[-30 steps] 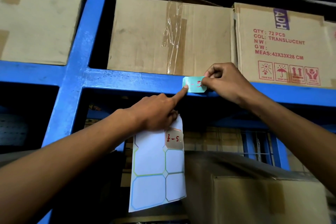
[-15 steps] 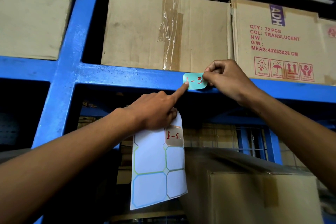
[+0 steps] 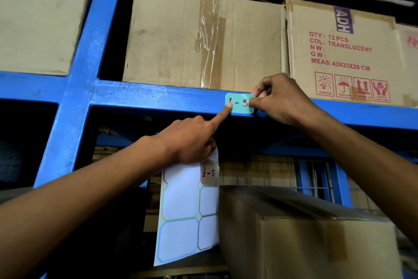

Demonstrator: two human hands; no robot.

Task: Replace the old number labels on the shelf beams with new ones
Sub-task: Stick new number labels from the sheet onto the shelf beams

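A pale turquoise label [image 3: 239, 103] with "1-3" in red lies on the blue shelf beam [image 3: 158, 96]. My left hand [image 3: 192, 140] presses the label's left end with its outstretched index finger, while its other fingers clamp a white sticker sheet [image 3: 185, 215] that hangs down. That sheet carries a brownish label marked "1-5" [image 3: 210, 173] at its top right. My right hand [image 3: 280, 100] pinches the turquoise label's right end between thumb and fingertips.
Cardboard boxes [image 3: 203, 38] and a printed box [image 3: 343, 52] stand on the beam just above the label. A blue upright post [image 3: 77, 88] rises at the left. Another cardboard box [image 3: 312, 238] sits on the lower shelf at the right.
The view has shifted slightly. My left index fingertip has slid a little further onto the label's left end; my right hand keeps its pinch on the right end.
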